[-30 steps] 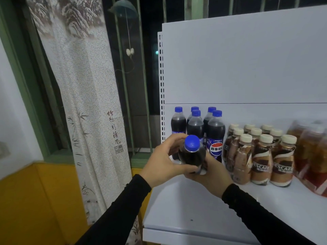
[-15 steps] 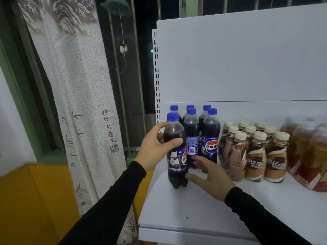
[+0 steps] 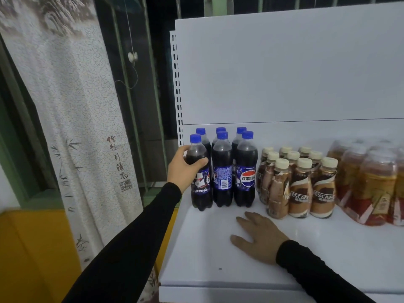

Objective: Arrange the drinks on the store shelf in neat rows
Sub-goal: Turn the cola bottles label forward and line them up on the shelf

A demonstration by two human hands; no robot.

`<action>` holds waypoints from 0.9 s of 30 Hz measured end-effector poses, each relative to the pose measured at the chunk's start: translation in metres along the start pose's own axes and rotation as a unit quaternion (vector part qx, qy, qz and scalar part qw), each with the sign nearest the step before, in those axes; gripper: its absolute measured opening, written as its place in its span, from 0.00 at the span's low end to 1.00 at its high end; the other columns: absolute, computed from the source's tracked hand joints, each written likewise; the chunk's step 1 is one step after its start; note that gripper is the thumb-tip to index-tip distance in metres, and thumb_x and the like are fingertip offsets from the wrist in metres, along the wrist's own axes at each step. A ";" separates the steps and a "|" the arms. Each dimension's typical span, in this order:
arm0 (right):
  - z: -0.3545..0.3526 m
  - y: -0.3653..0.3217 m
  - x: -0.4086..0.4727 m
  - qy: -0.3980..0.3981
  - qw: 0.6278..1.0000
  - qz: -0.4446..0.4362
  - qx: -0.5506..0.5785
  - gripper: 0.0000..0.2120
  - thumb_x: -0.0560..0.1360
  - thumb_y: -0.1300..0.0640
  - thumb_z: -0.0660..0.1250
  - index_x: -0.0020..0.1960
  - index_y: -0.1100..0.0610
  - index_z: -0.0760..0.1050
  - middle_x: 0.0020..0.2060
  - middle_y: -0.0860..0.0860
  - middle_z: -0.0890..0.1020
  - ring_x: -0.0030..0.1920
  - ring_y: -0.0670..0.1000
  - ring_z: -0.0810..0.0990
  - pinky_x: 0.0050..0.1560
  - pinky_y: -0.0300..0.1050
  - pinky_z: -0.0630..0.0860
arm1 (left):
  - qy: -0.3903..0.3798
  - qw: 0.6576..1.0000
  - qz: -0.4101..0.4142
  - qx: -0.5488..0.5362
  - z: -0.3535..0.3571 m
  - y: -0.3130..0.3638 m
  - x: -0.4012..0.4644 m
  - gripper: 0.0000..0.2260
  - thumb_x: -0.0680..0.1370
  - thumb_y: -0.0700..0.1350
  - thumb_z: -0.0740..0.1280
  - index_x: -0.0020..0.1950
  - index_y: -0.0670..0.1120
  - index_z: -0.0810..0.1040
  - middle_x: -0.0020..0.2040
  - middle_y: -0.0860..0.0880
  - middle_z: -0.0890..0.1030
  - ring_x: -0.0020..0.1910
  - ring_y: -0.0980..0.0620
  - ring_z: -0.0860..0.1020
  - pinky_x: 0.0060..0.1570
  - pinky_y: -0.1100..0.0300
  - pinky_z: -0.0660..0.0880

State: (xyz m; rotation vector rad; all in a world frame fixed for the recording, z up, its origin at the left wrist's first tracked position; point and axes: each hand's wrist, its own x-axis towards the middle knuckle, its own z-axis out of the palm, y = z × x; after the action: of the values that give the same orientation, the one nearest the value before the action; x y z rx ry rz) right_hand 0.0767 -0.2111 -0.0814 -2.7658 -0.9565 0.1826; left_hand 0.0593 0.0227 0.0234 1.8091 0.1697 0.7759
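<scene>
the left hand (image 3: 182, 169) is curling its fingers (image 3: 197, 162) round the front-left cola bottle (image 3: 200, 173), which is standing on the shelf (image 3: 218, 254) at the left end of the front row, while the right hand (image 3: 259, 236) is resting flat and open on the shelf. judging by this, the placing step is finishing, so the next move is calling for letting go and squaring the bottle with its neighbours. six cola bottles are showing, nine coffee bottles (image 3: 299, 186), and wrapped tea bottles (image 3: 371, 182) too blurred to count.

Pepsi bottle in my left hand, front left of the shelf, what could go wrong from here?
1. The Pepsi bottle stands near the shelf left edge; a sideways nudge as the left hand releases its grip might tip it off.
2. It stands tight against the middle front bottle; pushing it further right could knock that row crooked.
3. The right hand lies flat and apart, too far to steady anything.
</scene>
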 end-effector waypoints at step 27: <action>0.000 -0.001 0.000 -0.019 1.000 0.006 0.004 0.55 0.60 0.21 0.35 0.80 0.47 0.50 0.80 0.51 0.49 0.79 0.51 0.47 0.77 0.48 0.42 | -0.053 0.985 -0.081 0.145 0.026 -0.061 -0.031 0.33 0.78 0.39 0.71 0.79 0.49 0.59 0.69 0.46 0.76 0.67 0.47 0.74 0.66 0.52 0.71</action>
State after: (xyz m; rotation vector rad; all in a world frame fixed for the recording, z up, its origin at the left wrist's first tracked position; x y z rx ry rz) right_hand 0.0762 -0.2106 -0.0814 -2.7711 -0.9468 0.2400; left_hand 0.0657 0.0106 -0.0491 2.0759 0.3720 0.5589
